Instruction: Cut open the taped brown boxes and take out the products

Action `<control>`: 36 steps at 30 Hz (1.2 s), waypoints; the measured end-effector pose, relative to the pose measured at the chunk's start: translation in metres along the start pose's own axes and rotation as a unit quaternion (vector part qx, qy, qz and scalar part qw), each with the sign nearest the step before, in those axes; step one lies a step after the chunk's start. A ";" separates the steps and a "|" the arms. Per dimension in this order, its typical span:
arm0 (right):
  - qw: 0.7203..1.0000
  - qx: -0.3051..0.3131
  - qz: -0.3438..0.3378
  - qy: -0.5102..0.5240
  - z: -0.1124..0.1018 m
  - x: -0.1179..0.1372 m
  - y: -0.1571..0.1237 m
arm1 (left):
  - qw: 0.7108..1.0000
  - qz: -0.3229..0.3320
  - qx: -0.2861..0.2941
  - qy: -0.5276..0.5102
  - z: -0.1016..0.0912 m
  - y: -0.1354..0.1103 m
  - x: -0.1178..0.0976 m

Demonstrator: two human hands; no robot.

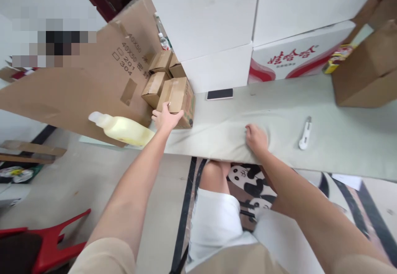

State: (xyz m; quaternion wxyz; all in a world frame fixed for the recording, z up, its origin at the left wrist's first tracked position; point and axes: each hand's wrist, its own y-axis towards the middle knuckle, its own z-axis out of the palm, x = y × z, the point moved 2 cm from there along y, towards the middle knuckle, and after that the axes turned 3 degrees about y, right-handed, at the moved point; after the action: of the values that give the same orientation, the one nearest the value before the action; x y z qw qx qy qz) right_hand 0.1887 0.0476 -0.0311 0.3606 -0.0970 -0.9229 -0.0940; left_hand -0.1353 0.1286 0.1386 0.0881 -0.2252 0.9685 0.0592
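Observation:
My left hand (167, 119) has its fingers spread against the near side of a small brown cardboard box (175, 90). The fingers touch the box but are not wrapped round it. Several more small cardboard boxes (153, 84) are grouped behind and to the left. Beside my left forearm lies a pale yellow bottle (125, 130) with a whitish cap, partly covered by the arm. My right hand (257, 138) rests on the cloth-covered table (217, 129), its fingers curled in and nothing visible in them. Right of it lies a white utility knife (305, 133).
A phone (220, 94) lies by stacked white cartons (217, 69) at the back. A large printed cardboard sheet (102, 71) leans on the left. A brown carton (362, 75) and a yellow packet (338, 59) stand at right. A red chair (58, 241) is on the floor.

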 end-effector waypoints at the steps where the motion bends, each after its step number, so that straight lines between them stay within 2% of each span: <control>1: 1.000 0.005 0.001 -0.004 -0.001 0.001 0.000 | 1.000 0.025 -0.013 0.006 0.000 -0.015 0.003; 4: 1.000 0.016 -0.001 -0.012 -0.005 0.001 -0.002 | 0.994 0.109 -0.027 0.015 0.003 -0.060 0.003; 9: 0.999 0.027 -0.027 -0.007 -0.023 -0.002 -0.016 | 0.975 0.220 0.003 0.005 0.006 -0.112 -0.020; 13: 0.999 -0.024 -0.006 -0.030 -0.072 -0.028 -0.030 | 0.954 0.297 0.026 -0.020 0.012 -0.126 -0.036; 15: 0.996 -0.049 0.045 -0.060 -0.102 -0.050 -0.037 | 0.941 0.334 0.035 -0.047 0.017 -0.127 -0.038; 18: 0.985 -0.032 0.136 -0.105 -0.140 -0.084 -0.048 | 0.913 0.388 0.053 -0.115 0.027 -0.130 -0.036; 20: 0.978 -0.009 0.166 -0.122 -0.157 -0.100 -0.054 | 0.890 0.419 0.060 -0.169 0.034 -0.134 -0.030; 24: 0.972 0.001 0.197 -0.127 -0.181 -0.120 -0.063 | 0.855 0.435 0.053 -0.275 0.055 -0.150 -0.019; 27: 0.970 -0.017 0.223 -0.095 -0.192 -0.127 -0.072 | 0.851 0.369 0.041 -0.371 0.072 -0.162 -0.017; 30: 0.971 -0.034 0.235 -0.021 -0.197 -0.114 -0.083 | 0.844 0.299 0.034 -0.444 0.083 -0.170 -0.023; 32: 0.966 -0.057 0.225 0.118 -0.200 -0.092 -0.088 | 0.828 0.283 0.037 -0.483 0.088 -0.173 -0.028; 33: 0.952 -0.067 0.211 0.212 -0.201 -0.076 -0.088 | 0.817 0.281 0.039 -0.501 0.091 -0.174 -0.030; 36: 0.882 -0.060 0.135 0.448 -0.206 -0.022 -0.085 | 0.788 0.291 0.049 -0.540 0.096 -0.171 -0.032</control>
State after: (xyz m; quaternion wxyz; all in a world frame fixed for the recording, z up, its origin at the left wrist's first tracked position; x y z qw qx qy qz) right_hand 0.3171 -0.0874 0.0940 0.7385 -0.1899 -0.6331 -0.1333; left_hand -0.0169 0.0047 0.0378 0.5865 0.1405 0.7842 0.1463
